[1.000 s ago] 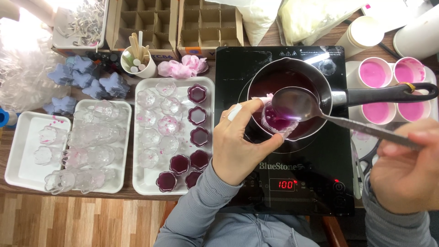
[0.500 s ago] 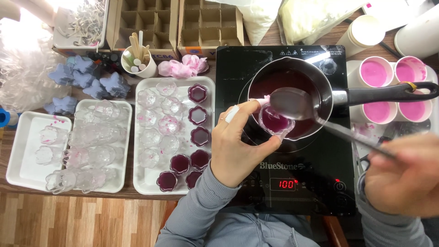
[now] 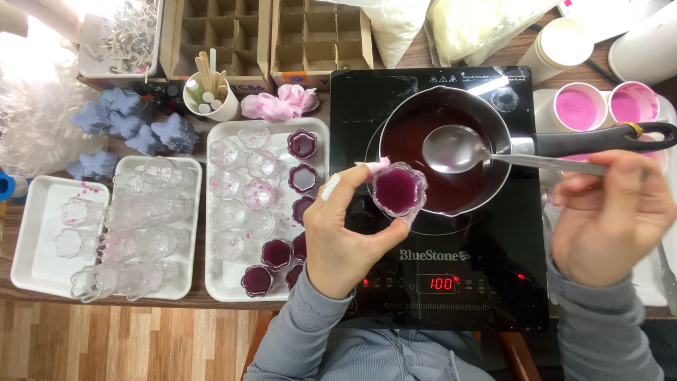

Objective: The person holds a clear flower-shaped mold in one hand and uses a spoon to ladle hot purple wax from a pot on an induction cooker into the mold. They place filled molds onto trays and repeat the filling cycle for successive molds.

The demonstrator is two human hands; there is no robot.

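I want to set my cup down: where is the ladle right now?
The ladle is in the right hand, its empty bowl over the saucepan.

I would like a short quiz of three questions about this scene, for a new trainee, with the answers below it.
1. True or false: the spoon in the right hand is over the pot.
2. What does the left hand hold? A) a flower-shaped clear cup filled with dark purple liquid; B) a wooden stick; C) a blue star shape.
3. Fill in: the filled cups standing on the white tray are along its ___ side, next to the cooktop.

Key
1. True; its bowl looks empty.
2. A, the flower-shaped cup, held at the pot's near rim.
3. Right.
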